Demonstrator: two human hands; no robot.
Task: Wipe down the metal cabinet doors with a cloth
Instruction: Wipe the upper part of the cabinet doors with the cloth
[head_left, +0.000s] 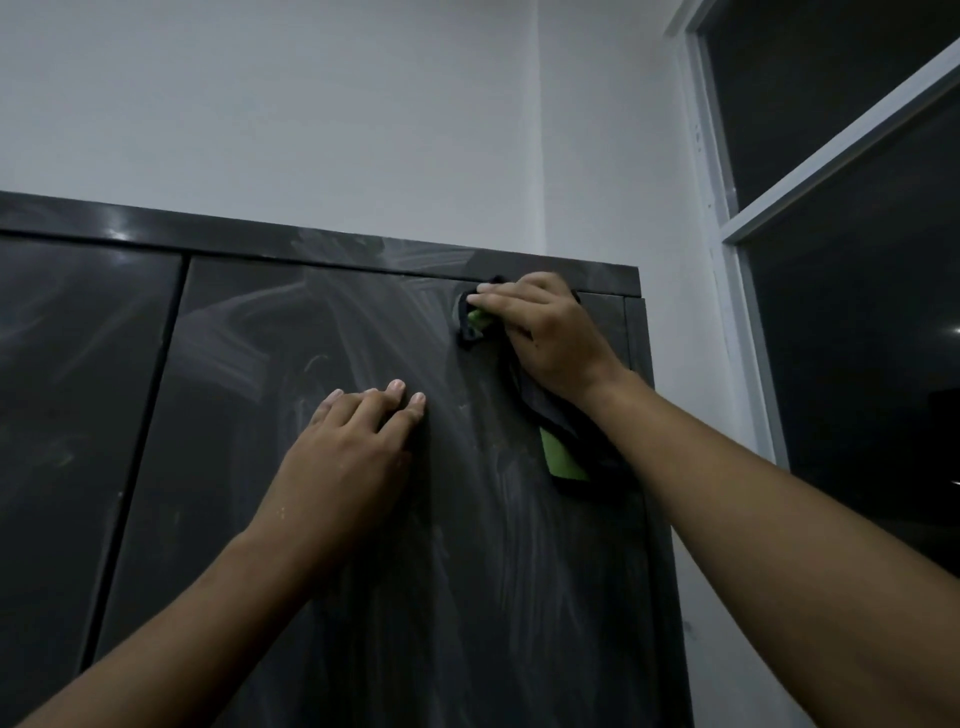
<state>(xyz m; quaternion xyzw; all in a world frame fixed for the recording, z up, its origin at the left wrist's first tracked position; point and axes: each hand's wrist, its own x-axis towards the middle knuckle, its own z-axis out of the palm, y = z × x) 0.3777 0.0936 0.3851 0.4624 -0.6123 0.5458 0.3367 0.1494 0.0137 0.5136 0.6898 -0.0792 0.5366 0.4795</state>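
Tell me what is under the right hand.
A dark cloth with green patches, held by the right hand against the cabinet door; its tail hangs below the wrist. The door surface beneath is covered.

We see two bare forearms, the left forearm (208, 623) and the right forearm (779, 519), both uncovered up to the picture edge, and a left hand (353, 441) and a right hand (545, 338) with short, pale, trimmed fingernails (397, 385), plus some small light specks (282, 512) near the left wrist (260, 535).
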